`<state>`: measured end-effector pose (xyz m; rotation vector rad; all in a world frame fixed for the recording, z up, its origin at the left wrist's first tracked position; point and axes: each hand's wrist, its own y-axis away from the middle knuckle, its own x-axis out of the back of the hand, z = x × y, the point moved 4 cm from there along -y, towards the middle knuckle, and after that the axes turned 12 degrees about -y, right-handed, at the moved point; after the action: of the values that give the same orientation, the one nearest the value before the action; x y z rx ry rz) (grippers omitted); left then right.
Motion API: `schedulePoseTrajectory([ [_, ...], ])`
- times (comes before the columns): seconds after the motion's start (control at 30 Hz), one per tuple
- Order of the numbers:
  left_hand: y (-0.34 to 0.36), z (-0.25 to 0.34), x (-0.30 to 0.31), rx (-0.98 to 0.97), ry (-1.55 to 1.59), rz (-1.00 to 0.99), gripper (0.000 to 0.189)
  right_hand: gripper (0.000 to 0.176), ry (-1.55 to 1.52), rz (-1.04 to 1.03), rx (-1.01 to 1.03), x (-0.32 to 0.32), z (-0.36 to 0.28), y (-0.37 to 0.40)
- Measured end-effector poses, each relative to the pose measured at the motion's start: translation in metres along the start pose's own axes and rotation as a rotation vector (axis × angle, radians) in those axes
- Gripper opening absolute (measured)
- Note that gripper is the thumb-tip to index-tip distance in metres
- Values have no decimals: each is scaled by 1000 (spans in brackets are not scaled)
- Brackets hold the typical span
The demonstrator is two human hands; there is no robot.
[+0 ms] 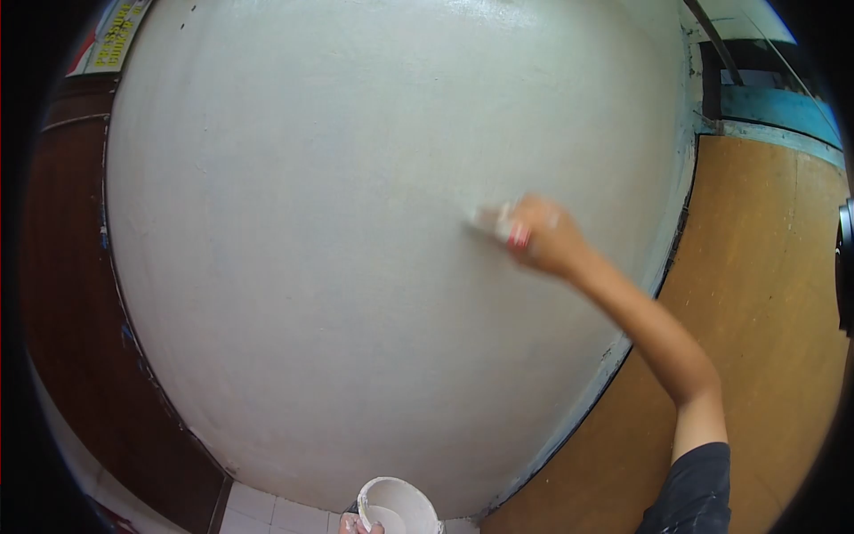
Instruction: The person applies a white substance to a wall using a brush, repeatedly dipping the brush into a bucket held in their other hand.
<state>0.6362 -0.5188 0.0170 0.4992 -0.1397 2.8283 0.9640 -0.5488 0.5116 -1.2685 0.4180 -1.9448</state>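
Note:
My right hand (547, 236) is wrapped round a paintbrush (500, 222) with a red mark on it, slightly blurred. The bristle end meets the pale wall (311, 222) right of its middle. At the bottom edge, my left hand (360, 525) grips the rim of a white bucket (416, 505) by its left side; only some fingers show, with white smears on them. Pale paint lies inside the bucket.
A dark brown wooden panel (67, 267) borders the wall on the left, under a sign with yellow letters (116, 36). An orange-brown wooden panel (756, 294) stands on the right, below a blue board (774, 109). White floor tiles (267, 509) show at the bottom.

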Motion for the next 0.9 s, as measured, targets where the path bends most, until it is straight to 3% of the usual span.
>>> schedulePoseTrajectory([
  [0.13,-5,-20,-5,-91,-24,86,23,19,274,310,-35,73,54,-75],
  [0.23,-1,-22,-1,36,-14,64,23,20,317,408,-105,81,52,-88],
  [0.3,-2,-38,-5,10,-18,105,23,33,343,340,-19,48,25,-63],
  [0.37,-2,-51,-4,-9,-40,119,23,51,331,145,19,-10,-6,-20],
  [0.4,-1,-55,-2,-14,-61,112,22,50,329,178,83,-41,-34,7],
  [0.47,3,-58,4,-28,-67,107,22,48,191,28,36,-100,-84,64],
  [0.53,5,-54,8,-40,-22,116,23,47,17,-38,-33,-115,-100,78],
  [0.6,4,-73,7,18,-90,99,23,47,-174,-97,-157,-112,-101,81],
  [0.7,4,-72,13,48,-86,71,25,45,34,72,-88,-63,-47,28],
  [0.77,6,-62,16,32,-72,74,28,47,134,186,-160,-16,-23,-15],
  [0.9,6,-75,15,35,-129,96,34,52,262,331,-181,1,-26,-32],
])
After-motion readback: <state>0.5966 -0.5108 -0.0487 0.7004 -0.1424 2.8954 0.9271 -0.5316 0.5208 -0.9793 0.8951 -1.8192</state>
